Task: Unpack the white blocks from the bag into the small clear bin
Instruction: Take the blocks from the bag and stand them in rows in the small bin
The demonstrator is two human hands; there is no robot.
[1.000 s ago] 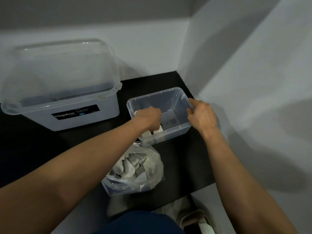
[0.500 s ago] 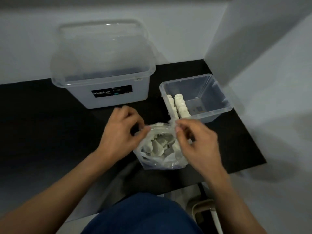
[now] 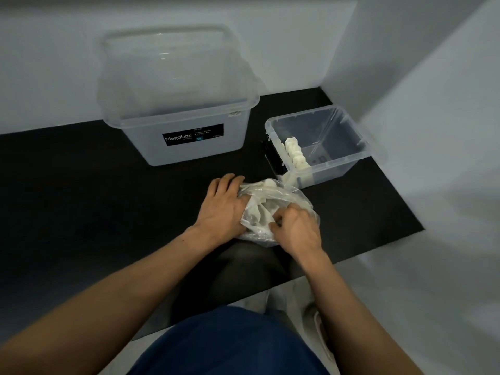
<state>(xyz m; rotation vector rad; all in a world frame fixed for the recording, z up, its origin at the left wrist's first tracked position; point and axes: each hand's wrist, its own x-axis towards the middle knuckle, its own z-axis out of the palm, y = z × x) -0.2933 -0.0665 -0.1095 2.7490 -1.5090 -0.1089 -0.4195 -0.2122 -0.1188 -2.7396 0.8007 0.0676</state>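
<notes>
No longer pinching its mouth apart, the left hand [image 3: 220, 205] presses spread against the crinkled clear plastic bag [image 3: 297, 197], just in front of the small clear plastic bin [image 3: 331, 169]. The right hand [image 3: 296, 228] curls inside among small white blocks [image 3: 259, 212], grip unseen. The blocks look light and rigid, best taken by their sides.

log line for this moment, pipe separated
phase: opening bag | left hand: flat against bag side | right hand: grips bag rim | small clear bin: row of white blocks inside

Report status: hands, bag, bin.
Left hand presses bag, right hand grips its mouth. White blocks rowed in small clear bin. Nothing between bag and bin.
</notes>
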